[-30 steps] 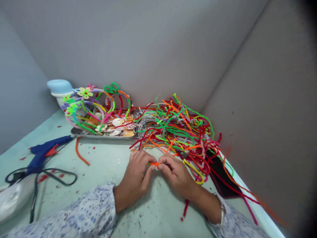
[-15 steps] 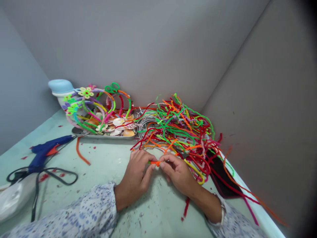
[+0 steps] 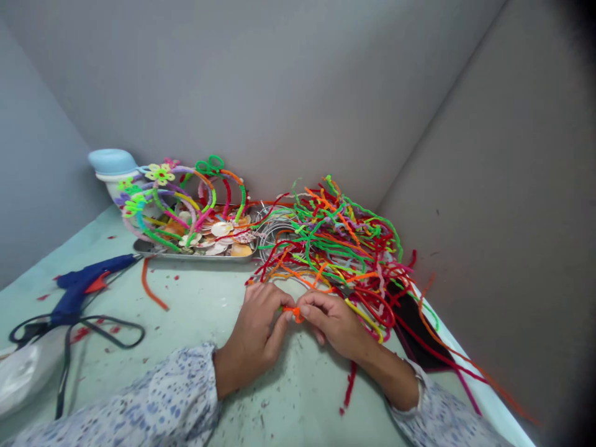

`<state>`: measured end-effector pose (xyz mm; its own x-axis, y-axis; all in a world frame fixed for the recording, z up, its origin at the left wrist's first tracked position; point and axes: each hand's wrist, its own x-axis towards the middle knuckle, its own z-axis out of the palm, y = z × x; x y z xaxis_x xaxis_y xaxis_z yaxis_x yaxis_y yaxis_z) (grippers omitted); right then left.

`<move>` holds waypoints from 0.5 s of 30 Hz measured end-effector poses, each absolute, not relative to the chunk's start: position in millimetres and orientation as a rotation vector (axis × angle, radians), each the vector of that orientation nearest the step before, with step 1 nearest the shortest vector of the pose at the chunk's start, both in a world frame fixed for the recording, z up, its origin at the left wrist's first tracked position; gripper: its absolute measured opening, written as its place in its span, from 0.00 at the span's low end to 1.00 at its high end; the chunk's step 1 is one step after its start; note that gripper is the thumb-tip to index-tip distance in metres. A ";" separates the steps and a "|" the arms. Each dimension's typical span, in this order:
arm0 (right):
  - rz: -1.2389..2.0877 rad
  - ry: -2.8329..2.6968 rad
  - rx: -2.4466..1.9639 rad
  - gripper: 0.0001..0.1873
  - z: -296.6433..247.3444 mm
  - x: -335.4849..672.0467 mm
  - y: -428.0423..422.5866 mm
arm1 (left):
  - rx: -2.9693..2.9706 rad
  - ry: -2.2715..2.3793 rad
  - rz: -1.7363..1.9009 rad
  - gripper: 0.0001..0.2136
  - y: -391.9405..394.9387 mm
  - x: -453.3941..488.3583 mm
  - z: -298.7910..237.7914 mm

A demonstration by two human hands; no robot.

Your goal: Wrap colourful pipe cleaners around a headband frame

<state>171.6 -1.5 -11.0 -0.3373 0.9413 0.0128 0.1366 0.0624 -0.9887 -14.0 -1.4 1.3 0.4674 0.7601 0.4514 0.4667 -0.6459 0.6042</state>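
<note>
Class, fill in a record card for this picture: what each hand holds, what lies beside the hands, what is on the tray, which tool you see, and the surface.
Left: left hand pinches the orange pipe cleaner
Right: right hand pinches the same piece from the other side
Beside hands: pile of pipe cleaners, many colours, just behind the right hand
Tray: metal tray carrying wrapped hoops
Tool: blue glue gun, lying far left, untouched
Surface: pale green table, flecked with scraps

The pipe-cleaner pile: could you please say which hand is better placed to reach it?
Probably the right hand: it lies beside the pile; the left hand sits farther off. Both pinch the orange piece.
</note>
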 end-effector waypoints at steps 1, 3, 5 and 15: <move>1.356 -1.589 -1.111 0.15 -11.5 171.8 -1.2 | 2.324 1.030 1.008 0.06 -1.2 -14.0 1.2; 1.351 -1.590 -1.113 0.15 -11.5 171.6 -1.4 | 2.327 1.032 1.011 0.06 -0.8 -14.1 1.1; 1.322 -1.584 -1.120 0.14 -11.1 170.2 -2.7 | 2.326 1.038 1.007 0.06 -0.5 -14.2 1.3; 0.860 -1.606 -1.115 0.07 -19.0 165.5 -6.4 | 2.312 1.069 1.004 0.08 -0.2 -14.4 2.2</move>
